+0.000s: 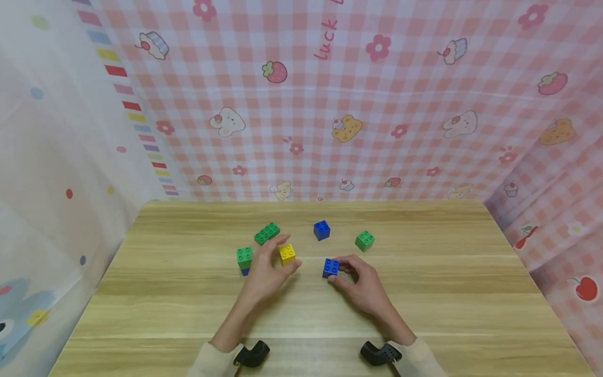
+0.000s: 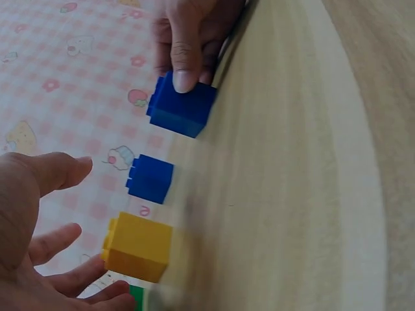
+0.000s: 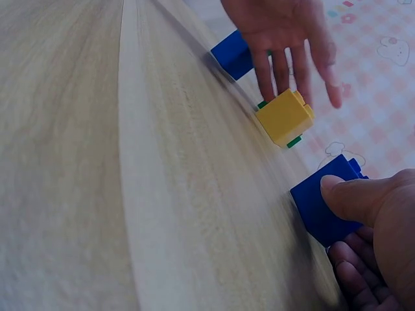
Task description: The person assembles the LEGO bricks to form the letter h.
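Note:
My right hand pinches a square blue toy brick just right of the middle of the table. In the right wrist view the thumb lies flat on the side of that blue brick. Around a yellow brick, my left hand has its thumb and fingers spread. The yellow brick shows beyond the parted fingers in the left wrist view; whether a fingertip touches it I cannot tell. Beside the left hand stands a green brick on top of a blue one.
A long green brick lies behind the left hand. Farther back sit a second blue brick in the middle and a small green brick to the right. The wooden table meets a pink checked cloth at its back edge.

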`<action>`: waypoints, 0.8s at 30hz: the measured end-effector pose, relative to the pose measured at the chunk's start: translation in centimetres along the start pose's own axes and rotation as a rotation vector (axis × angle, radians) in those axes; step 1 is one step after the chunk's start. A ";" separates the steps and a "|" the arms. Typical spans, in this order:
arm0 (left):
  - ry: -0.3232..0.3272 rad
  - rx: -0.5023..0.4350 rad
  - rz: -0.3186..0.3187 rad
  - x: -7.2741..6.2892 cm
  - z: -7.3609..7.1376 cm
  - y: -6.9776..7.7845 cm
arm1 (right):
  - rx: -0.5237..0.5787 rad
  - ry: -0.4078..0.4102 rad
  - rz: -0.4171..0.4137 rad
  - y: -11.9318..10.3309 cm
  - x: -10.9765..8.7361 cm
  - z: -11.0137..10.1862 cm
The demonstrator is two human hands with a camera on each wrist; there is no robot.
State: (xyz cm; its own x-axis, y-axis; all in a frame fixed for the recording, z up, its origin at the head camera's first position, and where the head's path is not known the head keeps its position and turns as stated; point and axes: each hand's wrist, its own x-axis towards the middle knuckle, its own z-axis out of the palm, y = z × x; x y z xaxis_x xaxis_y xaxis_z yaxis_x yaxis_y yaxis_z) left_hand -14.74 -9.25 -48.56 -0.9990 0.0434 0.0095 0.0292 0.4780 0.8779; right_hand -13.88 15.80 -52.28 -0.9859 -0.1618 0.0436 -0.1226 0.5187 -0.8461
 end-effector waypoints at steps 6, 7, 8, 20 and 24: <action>0.015 -0.016 0.001 0.3 0.6 -1.0 | 0.000 -0.002 -0.003 0.1 0.1 -0.1; 0.017 -0.018 0.000 0.4 0.7 -1.1 | 0.000 -0.002 -0.004 0.1 0.1 -0.1; 0.020 -0.022 -0.004 0.4 0.8 -1.3 | 0.001 -0.003 -0.005 0.1 0.1 0.0; 0.050 -0.151 -0.014 0.4 1.2 -1.9 | 0.017 -0.014 0.005 0.3 0.0 0.0; 0.042 -0.137 -0.005 0.3 1.3 -2.0 | 0.025 -0.019 0.012 0.2 -0.1 -0.1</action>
State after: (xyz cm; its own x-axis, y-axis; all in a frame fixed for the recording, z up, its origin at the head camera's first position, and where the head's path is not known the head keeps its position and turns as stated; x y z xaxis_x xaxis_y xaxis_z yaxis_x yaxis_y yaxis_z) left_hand -15.05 -9.02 -50.97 -0.9997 0.0028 0.0229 0.0224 0.3534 0.9352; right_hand -13.83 15.98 -52.41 -0.9848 -0.1721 0.0234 -0.1078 0.4997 -0.8594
